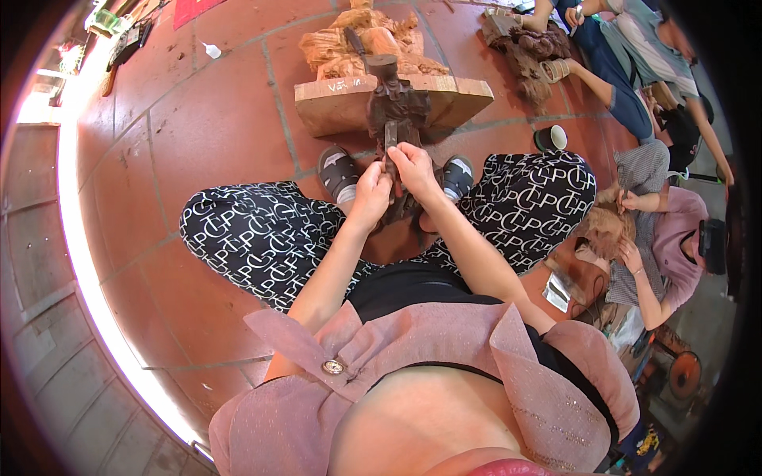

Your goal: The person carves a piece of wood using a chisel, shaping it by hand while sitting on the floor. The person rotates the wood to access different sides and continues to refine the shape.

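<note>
A dark wooden carving point(399, 107) is set between the feet point(339, 170), apparently for steadiness; against it, a narrow brown bar point(391, 135) is pinched by the left hand's point(371, 193) and right hand's point(413, 169) curled fingers.

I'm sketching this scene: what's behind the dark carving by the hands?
Behind the dark carving is a wooden slab bearing an orange-brown carving. The middle of the slab's front is covered, so it cannot be seen.

Figure point(411, 107) before slab point(460, 99); carving point(385, 41) on slab.
</note>
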{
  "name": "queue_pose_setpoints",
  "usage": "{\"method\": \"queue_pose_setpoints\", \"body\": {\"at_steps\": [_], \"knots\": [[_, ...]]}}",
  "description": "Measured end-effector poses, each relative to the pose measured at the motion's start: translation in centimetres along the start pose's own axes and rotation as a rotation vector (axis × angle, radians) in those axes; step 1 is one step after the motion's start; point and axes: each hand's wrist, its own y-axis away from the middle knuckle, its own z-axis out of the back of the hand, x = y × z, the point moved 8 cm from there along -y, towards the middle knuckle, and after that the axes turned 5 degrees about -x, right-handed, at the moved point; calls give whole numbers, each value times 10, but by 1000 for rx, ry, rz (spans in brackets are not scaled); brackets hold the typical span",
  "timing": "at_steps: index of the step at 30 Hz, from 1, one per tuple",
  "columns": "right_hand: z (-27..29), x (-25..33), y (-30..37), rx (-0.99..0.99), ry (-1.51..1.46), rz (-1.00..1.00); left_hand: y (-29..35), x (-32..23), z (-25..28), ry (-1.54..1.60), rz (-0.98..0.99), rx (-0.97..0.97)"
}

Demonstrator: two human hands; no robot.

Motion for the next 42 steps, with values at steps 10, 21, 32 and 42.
{"method": "queue_pose_setpoints", "body": {"at_steps": [10, 21, 32, 42], "knots": [[2, -2, -13, -89, 125, 148, -8, 0, 3, 109, -8, 26], [0, 9, -2, -100, 158, 175, 0, 5, 6, 146, 66, 18], [-3, 1, 0, -88, 162, 90, 4, 13, 7, 216, 128, 33], [-3, 26, 18, -105, 201, 209, 14, 14, 3, 219, 120, 70]]}}
